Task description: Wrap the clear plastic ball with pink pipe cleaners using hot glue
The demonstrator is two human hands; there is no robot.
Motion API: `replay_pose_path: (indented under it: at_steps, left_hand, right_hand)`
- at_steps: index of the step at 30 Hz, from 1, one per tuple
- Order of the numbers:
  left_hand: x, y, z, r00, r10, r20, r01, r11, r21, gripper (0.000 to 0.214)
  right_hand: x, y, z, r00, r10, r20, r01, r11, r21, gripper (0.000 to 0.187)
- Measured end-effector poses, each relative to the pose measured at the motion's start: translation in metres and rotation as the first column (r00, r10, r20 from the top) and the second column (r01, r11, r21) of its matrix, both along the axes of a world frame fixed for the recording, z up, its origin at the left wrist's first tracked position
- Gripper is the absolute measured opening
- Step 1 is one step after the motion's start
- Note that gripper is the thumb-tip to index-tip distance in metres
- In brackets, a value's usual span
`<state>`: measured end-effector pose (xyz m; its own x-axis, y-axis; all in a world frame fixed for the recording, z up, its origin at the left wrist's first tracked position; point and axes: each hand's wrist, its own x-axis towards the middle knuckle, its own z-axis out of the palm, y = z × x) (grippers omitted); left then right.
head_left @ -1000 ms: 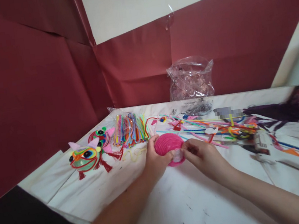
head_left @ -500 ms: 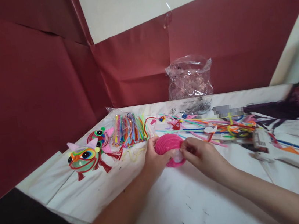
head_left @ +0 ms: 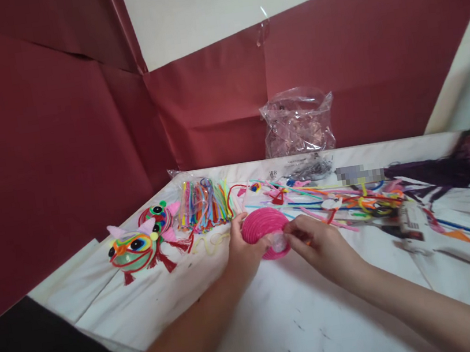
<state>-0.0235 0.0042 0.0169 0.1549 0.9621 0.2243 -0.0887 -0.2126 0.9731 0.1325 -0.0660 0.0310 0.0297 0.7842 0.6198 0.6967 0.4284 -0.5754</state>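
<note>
A round ball wrapped in bright pink fuzzy coils (head_left: 263,225) is held above the table, with an uncovered clear patch (head_left: 278,242) on its near side. My left hand (head_left: 245,247) grips it from the left, thumb across the front and fingers behind. At its right edge, my right hand (head_left: 320,241) has thumb and forefinger pinched together near the clear patch. Whatever sits in that pinch is too small to make out; a bit of orange shows below the fingers.
Two colourful animal-head ornaments (head_left: 134,249) with red tassels stand at left. Behind them lies a bag of pipe cleaners (head_left: 204,203). Loose pipe cleaners (head_left: 309,203) and a dark purple tassel bundle (head_left: 439,167) spread rightward. A clear plastic bag (head_left: 297,123) stands by the red-covered wall.
The ball has tilted slightly and risen a little, so the clear patch shows more plainly. Both hands keep nearly the same places.
</note>
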Motion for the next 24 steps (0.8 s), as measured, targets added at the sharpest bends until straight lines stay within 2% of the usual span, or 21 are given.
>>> replay_pose_path:
  at_steps: [4, 8, 11, 14, 16, 20, 24]
  left_hand:
    - [0.0007, -0.0022, 0.0003, 1.000, -0.021, 0.006, 0.021, 1.000, 0.008, 0.070]
    - [0.0014, -0.0024, 0.0026, 0.998, -0.056, 0.024, 0.058, 0.996, -0.061, 0.066]
    - [0.0006, -0.0009, 0.0049, 0.998, -0.055, -0.018, 0.053, 0.993, -0.107, 0.067]
    - [-0.0015, 0.0018, 0.0057, 0.997, -0.009, -0.083, 0.002, 0.997, -0.079, 0.071]
    - [-0.0029, 0.0038, 0.0047, 0.995, -0.031, -0.095, 0.024, 0.997, -0.072, 0.071]
    - [-0.0033, 0.0057, 0.0030, 0.989, -0.138, -0.049, 0.132, 0.985, -0.108, 0.063]
    - [-0.0017, 0.0028, 0.0079, 0.997, -0.070, 0.015, 0.072, 0.989, -0.127, 0.063]
  right_hand:
    - [0.0035, 0.0007, -0.0013, 1.000, -0.009, 0.027, 0.009, 1.000, 0.023, 0.012]
    - [0.0035, 0.0016, -0.0026, 0.998, -0.008, 0.061, 0.005, 0.999, 0.036, 0.012]
    - [0.0010, 0.0017, -0.0041, 0.997, 0.004, 0.082, -0.008, 0.999, 0.049, 0.013]
    - [0.0002, 0.0028, -0.0055, 0.996, 0.005, 0.088, -0.010, 0.998, 0.061, 0.013]
    - [0.0010, 0.0041, -0.0064, 0.996, 0.004, 0.091, -0.010, 0.998, 0.064, 0.014]
    - [0.0018, 0.0056, -0.0074, 0.996, 0.007, 0.094, -0.015, 0.997, 0.082, 0.012]
    - [0.0003, 0.0053, -0.0081, 0.997, -0.005, 0.080, -0.005, 0.992, 0.125, 0.011]
